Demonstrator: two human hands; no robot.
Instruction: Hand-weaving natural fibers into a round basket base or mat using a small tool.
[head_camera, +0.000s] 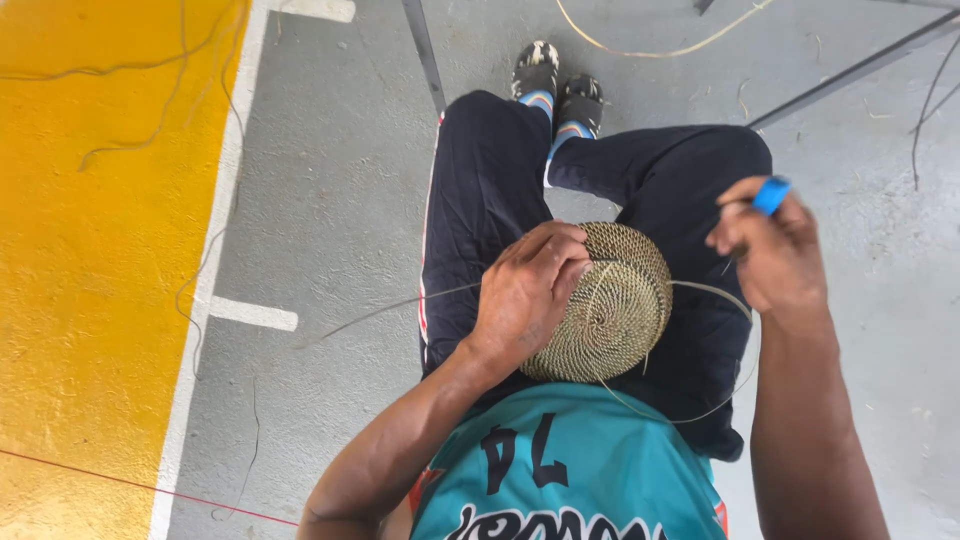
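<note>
Item one — my left hand (528, 288): fingers curled down and closed over the near-left edge of a round woven disc (612, 305), thumb side toward my body, fingertips pressed onto the weave at its upper rim. The hand covers roughly a third of the piece.

Item two: the woven disc itself. Tan fibre coiled in a tight spiral, flat or slightly domed, resting on my lap against the dark trousers (490, 190), between my two hands and just above the hem of my teal shirt (570, 470).

Item three — my right hand (770, 250): raised to the right of the disc and apart from it, fingers pinched shut around a small blue tool (771, 194) whose tip shows above the knuckles. Whether a strand is also gripped there I cannot tell.

Item four: a loose thin strand (715, 292), running from the disc's right edge outward toward my right hand, then looping down across my thigh. A second length trails left from under my left hand over the floor.

Item five: my feet in dark sandals (558, 90), crossed at the top of the view.

Item six: grey concrete floor (330, 180) with white painted lines (252, 314); yellow painted area (90, 250) at left; stray fibres and cords scattered about.
</note>
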